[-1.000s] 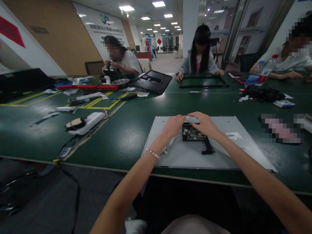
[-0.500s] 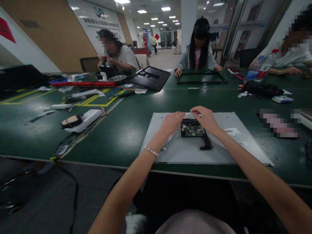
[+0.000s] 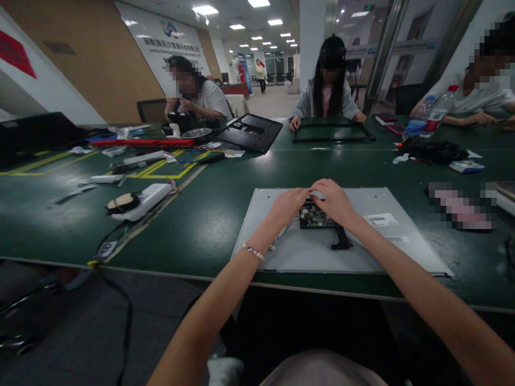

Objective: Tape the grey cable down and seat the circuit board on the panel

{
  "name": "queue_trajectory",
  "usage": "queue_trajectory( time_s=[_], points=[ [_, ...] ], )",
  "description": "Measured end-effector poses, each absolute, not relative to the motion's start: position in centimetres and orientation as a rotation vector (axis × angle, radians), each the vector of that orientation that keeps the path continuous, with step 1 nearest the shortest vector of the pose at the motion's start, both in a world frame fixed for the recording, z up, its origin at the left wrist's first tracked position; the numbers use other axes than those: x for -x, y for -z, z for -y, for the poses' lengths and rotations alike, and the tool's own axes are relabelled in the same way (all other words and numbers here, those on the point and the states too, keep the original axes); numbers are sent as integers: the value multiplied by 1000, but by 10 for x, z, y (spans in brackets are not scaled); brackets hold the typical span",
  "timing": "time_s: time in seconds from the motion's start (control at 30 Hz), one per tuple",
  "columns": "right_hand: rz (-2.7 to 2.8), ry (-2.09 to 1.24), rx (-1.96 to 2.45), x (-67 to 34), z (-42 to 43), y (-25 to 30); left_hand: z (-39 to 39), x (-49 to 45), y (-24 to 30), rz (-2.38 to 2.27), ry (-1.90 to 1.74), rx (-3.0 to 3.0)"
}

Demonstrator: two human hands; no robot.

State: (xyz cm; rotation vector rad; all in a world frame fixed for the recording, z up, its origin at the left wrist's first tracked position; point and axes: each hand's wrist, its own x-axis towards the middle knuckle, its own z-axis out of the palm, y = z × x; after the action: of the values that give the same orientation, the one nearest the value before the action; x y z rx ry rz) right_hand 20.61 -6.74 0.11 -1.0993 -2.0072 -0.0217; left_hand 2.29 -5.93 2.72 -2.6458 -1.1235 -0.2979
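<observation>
A flat grey-white display panel (image 3: pixel 374 257) lies on the green table in front of me. On its middle sits a green circuit board (image 3: pixel 316 215) in a black bracket (image 3: pixel 341 239). My left hand (image 3: pixel 287 206) and my right hand (image 3: pixel 333 202) meet at the far edge of the board, fingertips nearly touching. Both have their fingers pinched together; whatever is between them is hidden or too small to name. Thin pale cables (image 3: pixel 285 233) run beside the board under my left hand.
A white device with a dark pad (image 3: pixel 140 201) lies to the left, with a cable (image 3: pixel 110 236). A black panel (image 3: pixel 253 131) and a black frame (image 3: pixel 333 132) are across the table. Bottles (image 3: pixel 438 112) stand at the right; three people sit around.
My right hand has shifted slightly left, closer to my left hand, and now covers more of the board. The panel stays in place.
</observation>
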Motion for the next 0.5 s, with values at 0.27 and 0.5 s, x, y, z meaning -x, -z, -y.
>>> queue_trajectory(
  time_s=[0.27,0.5],
  points=[
    [1932,-73,1164,-220,64,2,62,-20,-38,1245,224,2573],
    [1809,-250,1227,-234,53,15,58,-17,-38,1404,5,2556]
  ],
)
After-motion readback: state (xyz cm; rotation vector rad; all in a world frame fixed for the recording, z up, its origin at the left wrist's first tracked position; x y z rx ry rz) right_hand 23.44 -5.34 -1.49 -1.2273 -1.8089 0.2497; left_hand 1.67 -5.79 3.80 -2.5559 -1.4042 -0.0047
